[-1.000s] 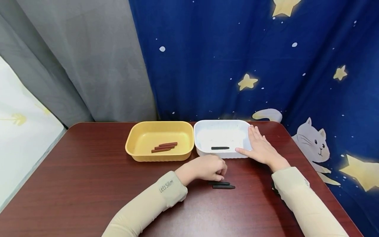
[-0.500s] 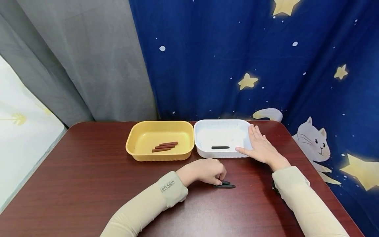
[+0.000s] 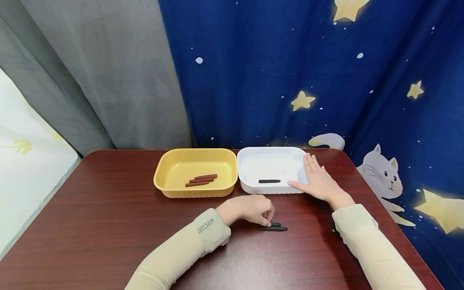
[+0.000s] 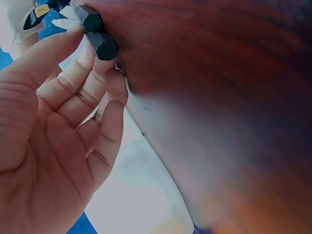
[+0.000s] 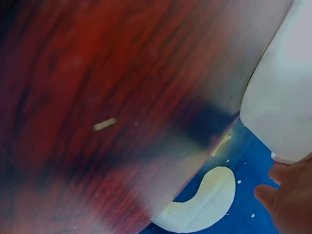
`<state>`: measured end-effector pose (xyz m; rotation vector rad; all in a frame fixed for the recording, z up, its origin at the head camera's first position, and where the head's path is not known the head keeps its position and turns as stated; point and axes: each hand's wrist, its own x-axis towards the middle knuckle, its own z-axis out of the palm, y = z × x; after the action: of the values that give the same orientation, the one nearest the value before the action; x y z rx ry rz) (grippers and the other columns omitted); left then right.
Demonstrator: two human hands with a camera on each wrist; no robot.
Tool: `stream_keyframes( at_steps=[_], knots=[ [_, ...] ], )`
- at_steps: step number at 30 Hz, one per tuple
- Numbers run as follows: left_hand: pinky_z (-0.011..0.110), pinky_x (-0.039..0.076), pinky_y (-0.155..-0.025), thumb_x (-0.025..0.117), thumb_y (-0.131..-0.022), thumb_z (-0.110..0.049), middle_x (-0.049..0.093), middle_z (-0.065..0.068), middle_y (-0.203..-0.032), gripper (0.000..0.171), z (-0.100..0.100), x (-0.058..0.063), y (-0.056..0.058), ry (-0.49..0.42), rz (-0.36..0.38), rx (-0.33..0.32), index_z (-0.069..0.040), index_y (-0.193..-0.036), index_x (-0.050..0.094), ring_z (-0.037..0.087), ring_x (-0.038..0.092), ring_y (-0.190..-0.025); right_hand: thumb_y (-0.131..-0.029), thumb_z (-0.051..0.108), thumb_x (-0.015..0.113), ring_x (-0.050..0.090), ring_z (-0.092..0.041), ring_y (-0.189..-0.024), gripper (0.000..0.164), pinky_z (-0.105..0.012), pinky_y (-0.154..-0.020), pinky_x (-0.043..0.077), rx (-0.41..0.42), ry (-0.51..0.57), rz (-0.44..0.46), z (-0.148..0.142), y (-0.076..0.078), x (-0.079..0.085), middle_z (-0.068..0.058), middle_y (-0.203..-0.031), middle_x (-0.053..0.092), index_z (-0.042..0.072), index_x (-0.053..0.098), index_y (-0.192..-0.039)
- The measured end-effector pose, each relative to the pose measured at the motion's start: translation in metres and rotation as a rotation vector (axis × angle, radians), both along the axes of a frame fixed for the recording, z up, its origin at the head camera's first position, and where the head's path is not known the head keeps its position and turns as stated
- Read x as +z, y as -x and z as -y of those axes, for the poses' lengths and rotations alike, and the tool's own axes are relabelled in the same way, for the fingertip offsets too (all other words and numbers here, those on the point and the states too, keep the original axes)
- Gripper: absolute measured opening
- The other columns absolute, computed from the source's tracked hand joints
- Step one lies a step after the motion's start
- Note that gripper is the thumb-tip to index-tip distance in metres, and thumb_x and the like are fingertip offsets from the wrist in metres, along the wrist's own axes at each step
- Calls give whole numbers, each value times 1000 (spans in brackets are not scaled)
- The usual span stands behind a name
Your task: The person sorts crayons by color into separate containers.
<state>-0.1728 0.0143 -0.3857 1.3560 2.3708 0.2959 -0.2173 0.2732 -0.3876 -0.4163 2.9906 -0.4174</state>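
Note:
My left hand (image 3: 250, 209) is low over the table, its thumb and fingertips pinching the end of a black crayon (image 3: 276, 224). Beside that crayon, on the near side, lies a second black crayon (image 3: 274, 228). In the left wrist view the hexagonal ends of an upper crayon (image 4: 91, 19) and a lower crayon (image 4: 106, 46) show side by side at the fingertips of the left hand (image 4: 63, 122). My right hand (image 3: 320, 180) rests with spread, straight fingers against the right side of a white tub (image 3: 275, 189). Inside that tub lies one black crayon (image 3: 269, 181).
A yellow tub (image 3: 195, 193) stands left of the white one, with three brown crayons (image 3: 201, 180) in it. Both tubs stand near the back edge of the dark red table (image 3: 108, 209). Behind hang a grey curtain (image 3: 119, 80) and a blue curtain (image 3: 246, 80) with stars.
My left hand has moved down and slightly towards me, from above the two crayons to gripping one of them. The right hand has stayed at the white tub.

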Motion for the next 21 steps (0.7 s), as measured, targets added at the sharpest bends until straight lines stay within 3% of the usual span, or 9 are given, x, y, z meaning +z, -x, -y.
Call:
stream_keyframes(
  at_steps=[11, 21],
  knots=[
    [10, 41, -60, 73, -82, -17, 59, -15, -68, 5, -1, 0, 0, 15, -1, 16, -17, -78, 69, -3, 52, -63, -88, 73, 51, -1, -42, -154, 116, -67, -118, 12, 2, -4, -2, 0, -1, 0, -25, -166, -2, -7, 0, -156],
    [10, 40, -58, 75, -80, -18, 56, -16, -64, 11, 3, 2, -3, 14, -71, -9, -21, -75, 65, -3, 51, -61, -88, 74, 51, -2, -41, -154, 117, -67, -119, 11, -2, -1, -10, 0, 0, -2, -24, -166, -1, -7, 1, -156]
  ],
)
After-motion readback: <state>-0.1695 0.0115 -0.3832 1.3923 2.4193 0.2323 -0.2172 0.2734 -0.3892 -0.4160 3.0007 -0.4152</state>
